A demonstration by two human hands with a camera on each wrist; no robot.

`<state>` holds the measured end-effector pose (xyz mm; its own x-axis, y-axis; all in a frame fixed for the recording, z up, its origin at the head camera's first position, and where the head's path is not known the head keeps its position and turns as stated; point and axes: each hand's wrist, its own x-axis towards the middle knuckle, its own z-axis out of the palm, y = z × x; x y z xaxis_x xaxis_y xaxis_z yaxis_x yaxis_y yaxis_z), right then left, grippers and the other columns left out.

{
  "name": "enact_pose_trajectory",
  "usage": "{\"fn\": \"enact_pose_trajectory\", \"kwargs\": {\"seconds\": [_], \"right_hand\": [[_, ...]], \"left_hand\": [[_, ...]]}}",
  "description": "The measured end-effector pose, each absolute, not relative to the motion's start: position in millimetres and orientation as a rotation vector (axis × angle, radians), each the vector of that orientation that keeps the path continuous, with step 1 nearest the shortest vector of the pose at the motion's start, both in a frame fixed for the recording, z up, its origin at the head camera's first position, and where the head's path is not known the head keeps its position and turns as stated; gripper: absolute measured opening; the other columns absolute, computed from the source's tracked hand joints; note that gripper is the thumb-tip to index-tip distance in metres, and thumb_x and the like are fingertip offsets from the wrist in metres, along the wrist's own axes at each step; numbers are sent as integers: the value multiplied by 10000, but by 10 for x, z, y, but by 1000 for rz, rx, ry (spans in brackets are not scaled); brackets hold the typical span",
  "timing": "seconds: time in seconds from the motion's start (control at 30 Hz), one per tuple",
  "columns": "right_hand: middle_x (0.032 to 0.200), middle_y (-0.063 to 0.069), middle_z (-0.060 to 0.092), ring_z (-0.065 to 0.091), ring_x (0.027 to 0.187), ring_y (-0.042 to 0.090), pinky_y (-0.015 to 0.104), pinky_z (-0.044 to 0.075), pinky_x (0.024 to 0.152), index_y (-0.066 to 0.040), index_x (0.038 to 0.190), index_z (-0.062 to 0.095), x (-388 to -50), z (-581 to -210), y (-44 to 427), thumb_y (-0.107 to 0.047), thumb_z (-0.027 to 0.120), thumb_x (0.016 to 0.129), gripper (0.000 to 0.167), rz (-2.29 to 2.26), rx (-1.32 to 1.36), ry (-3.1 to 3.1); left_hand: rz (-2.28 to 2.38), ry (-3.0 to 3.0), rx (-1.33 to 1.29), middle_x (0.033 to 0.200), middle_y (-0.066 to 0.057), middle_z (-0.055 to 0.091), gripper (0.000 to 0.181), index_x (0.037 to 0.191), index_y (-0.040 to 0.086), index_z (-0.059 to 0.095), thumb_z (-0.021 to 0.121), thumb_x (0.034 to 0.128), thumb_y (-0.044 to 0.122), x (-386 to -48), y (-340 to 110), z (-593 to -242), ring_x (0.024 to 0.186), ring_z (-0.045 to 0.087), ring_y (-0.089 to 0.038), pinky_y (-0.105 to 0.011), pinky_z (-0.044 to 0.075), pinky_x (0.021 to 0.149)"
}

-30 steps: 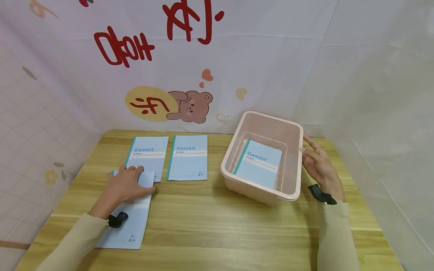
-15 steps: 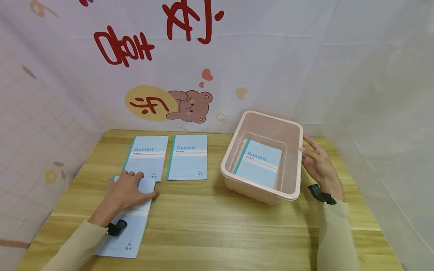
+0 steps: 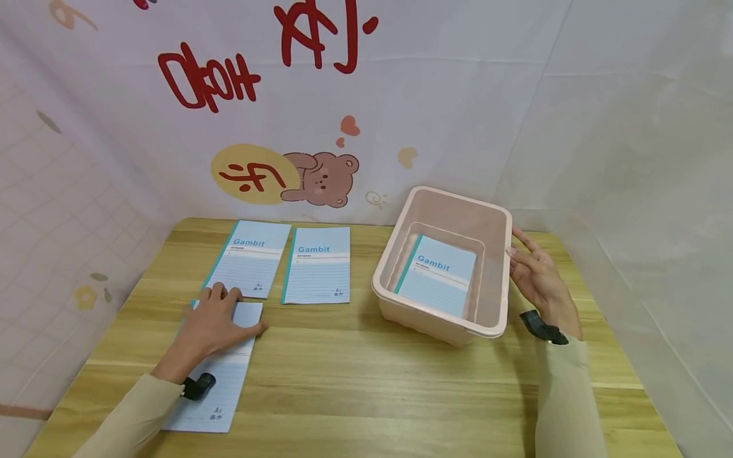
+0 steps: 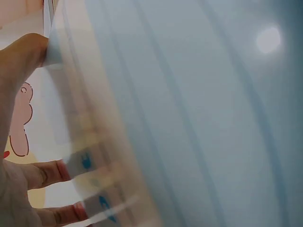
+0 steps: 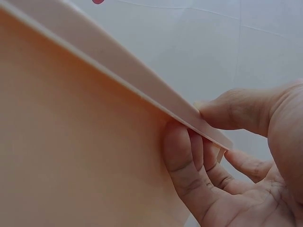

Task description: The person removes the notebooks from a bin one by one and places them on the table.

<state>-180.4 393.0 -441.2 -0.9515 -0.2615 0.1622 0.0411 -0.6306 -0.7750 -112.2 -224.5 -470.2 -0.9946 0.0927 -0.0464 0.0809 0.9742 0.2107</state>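
My left hand [image 3: 214, 321] spans a pale blue notebook [image 3: 220, 394] at the table's front left, thumb on its right edge and fingers at the far left. In the left wrist view, this notebook [image 4: 189, 94] fills most of the picture, close to the lens and blurred. Just beyond my fingertips lies a second "Gambit" notebook [image 3: 246, 264], slightly slanted. My right hand [image 3: 541, 280] pinches the right rim of a pale pink plastic bin [image 3: 438, 327]; the right wrist view shows thumb and fingers on either side of the rim [image 5: 156, 90]. One notebook [image 3: 438, 280] lies inside the bin.
Another notebook [image 3: 317, 270] lies flat between the slanted one and the bin. The wooden table [image 3: 372, 394] meets a printed white cloth backdrop [image 3: 458, 102] behind and at both sides.
My left hand and its notebook have come slightly nearer the front edge. The notebook beyond has shifted back and right, tilting a little. My right hand and the bin stay put.
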Motion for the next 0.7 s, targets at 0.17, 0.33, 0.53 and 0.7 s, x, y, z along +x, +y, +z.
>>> {"fn": "enact_pose_trajectory", "kwargs": {"seconds": [0.17,0.33,0.53,0.7], "right_hand": [[1239,158,666,717,1021,236,304,598,831,-67,1559,184,-1800,-4418,3926,130,303,1049,559,-2668,-393,1250],[1235,148,669,720,1011,228,300,600,819,-63,1559,205,-1794,-4404,3907,129,307,1048,555,-2663,-382,1295],[1246,149,666,720,1018,227,298,601,825,-62,1559,199,-1791,-4411,3900,137,308,1045,562,-2665,-379,1292],[1258,147,665,720,1020,222,294,601,829,-67,1552,228,-1781,-4414,3916,131,318,1046,551,-2669,-382,1292]], "left_hand": [[325,3070,132,1086,-232,452,859,1172,36,562,738,740,758,-1124,-2242,-4745,1032,401,-435,-733,392,793],[310,3057,123,1066,-226,444,908,1167,22,550,712,730,801,-1127,-2259,-4745,1025,384,-424,-668,419,759],[301,3084,117,1144,-256,479,901,1158,34,568,703,728,815,-1150,-2288,-4636,1074,383,-441,-684,415,793],[305,3157,128,1241,-283,501,899,1269,48,560,712,757,772,-1200,-2272,-4494,1147,394,-468,-689,404,816]]}}
